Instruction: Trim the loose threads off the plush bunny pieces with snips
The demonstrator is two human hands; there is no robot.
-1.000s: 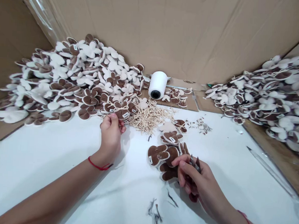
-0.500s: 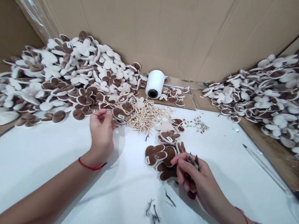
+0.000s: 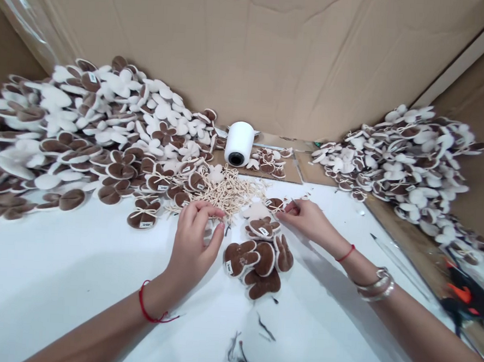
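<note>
- Brown and cream plush pile (image 3: 105,134), 9–10 o'clock from mid-view. Looks soft, very light; should squash without harm. Few white tags.
- Bow-tied piece (image 3: 141,217), 8 o'clock, flat on tabletop (image 3: 96,281). Tag (image 3: 145,225) has dark print, too small to read. Suggest gripping the padded rim.
- Left hand (image 3: 193,235), 7 o'clock: loosely curled, thumb and fingers apart, no piece seen in it.
- Cream tie heap (image 3: 227,196), just beyond it. Strands look thin, limp, likely to snag on each other.
- White spool (image 3: 240,137), 12 o'clock. No writing visible.
- Brown plush cluster (image 3: 265,259), 5–6 o'clock, pieces overlapping. Nap should be grippy, not slippery. Two tags lettered, illegible.
- Small tied piece (image 3: 274,203), 4 o'clock, at the right fingertips. Probably weighs nothing; pinch the body edge, since pulling the bow might loosen it. Tag unreadable.
- Right hand (image 3: 307,220), same direction, farther out: thumb and fingers close together, can't tell if gripping.
- Right plush pile (image 3: 415,164), 2–3 o'clock, many with bows.
</note>
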